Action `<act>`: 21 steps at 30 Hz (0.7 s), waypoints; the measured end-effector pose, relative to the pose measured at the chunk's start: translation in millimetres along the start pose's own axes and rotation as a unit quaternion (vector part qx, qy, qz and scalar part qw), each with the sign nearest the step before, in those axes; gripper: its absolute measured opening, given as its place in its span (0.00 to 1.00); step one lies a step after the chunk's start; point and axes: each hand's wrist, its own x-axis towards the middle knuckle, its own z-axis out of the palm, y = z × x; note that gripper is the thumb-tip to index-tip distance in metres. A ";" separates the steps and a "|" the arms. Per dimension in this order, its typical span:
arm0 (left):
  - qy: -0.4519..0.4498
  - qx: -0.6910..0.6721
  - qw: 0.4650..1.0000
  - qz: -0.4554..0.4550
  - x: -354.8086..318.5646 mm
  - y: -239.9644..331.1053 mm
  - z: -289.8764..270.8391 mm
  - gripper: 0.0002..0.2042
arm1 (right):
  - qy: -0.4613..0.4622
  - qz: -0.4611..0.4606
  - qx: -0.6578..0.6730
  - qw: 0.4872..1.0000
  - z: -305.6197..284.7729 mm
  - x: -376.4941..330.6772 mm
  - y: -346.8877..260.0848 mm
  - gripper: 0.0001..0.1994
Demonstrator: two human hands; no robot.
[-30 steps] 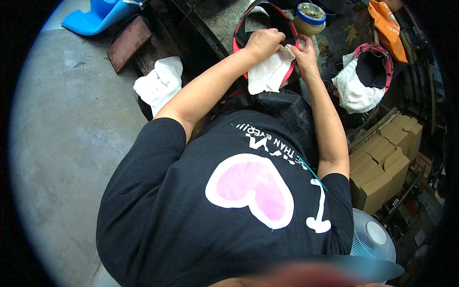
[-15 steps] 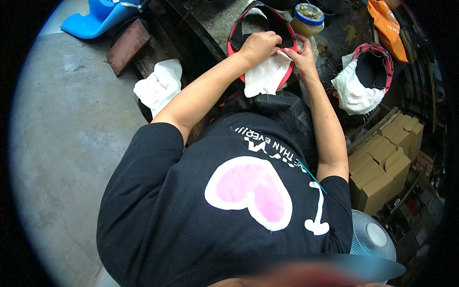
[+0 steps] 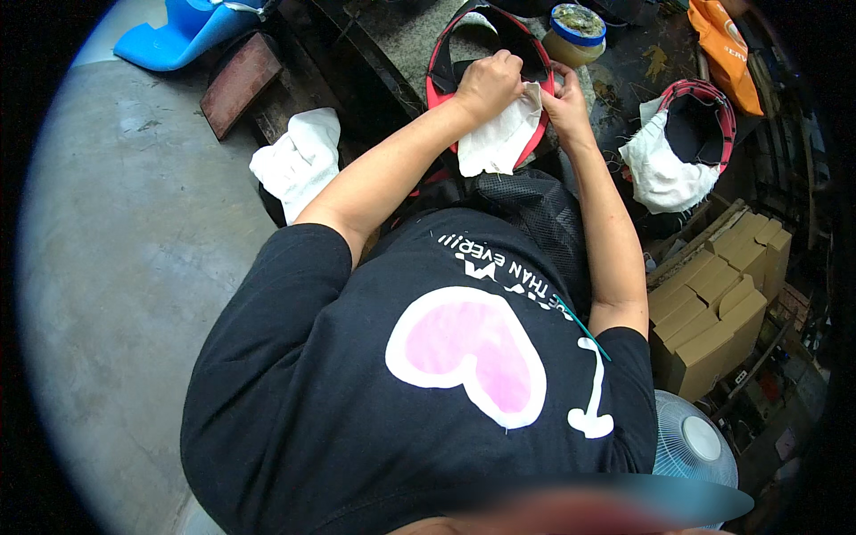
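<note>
A black, hoop-shaped piece of headwear with a red edge (image 3: 435,78) lies at the top middle, and a white cloth (image 3: 497,141) drapes over its near part. My left hand (image 3: 489,87) is closed in a pinch over the hoop at the cloth's upper edge; what sits between its fingertips is hidden. On the hoop's right side, my right hand (image 3: 565,107) pinches the cloth's upper right corner against the red rim. A similar red-and-black hoop (image 3: 727,120) with frayed white cloth (image 3: 664,178) around its near side rests to the right.
A jar with a blue lid (image 3: 575,34) stands beyond my right hand. An orange bag (image 3: 724,55) is at the far right, above cardboard boxes (image 3: 713,303). White folded cloth (image 3: 299,159) lies left of my left arm, near a reddish slab (image 3: 241,85) and blue plastic piece (image 3: 183,36).
My left hand has shifted slightly up and left, away from the right hand's fingertips. The cloth's upper right corner now shows between the hands, and its lower edge has risen a little.
</note>
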 end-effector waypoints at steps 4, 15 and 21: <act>-0.024 -0.055 0.998 0.006 2.5 -5.1 -4.3 0.07 | 0.044 -0.020 -0.072 0.996 0.7 6.7 9.5 0.27; -0.045 -0.039 0.998 -0.026 2.6 -0.8 -0.2 0.07 | 0.088 -0.018 -0.123 0.988 5.5 8.7 10.0 0.25; -0.043 -0.084 0.992 -0.080 6.5 -4.9 0.0 0.08 | 0.150 -0.045 -0.173 0.972 10.0 11.6 10.6 0.24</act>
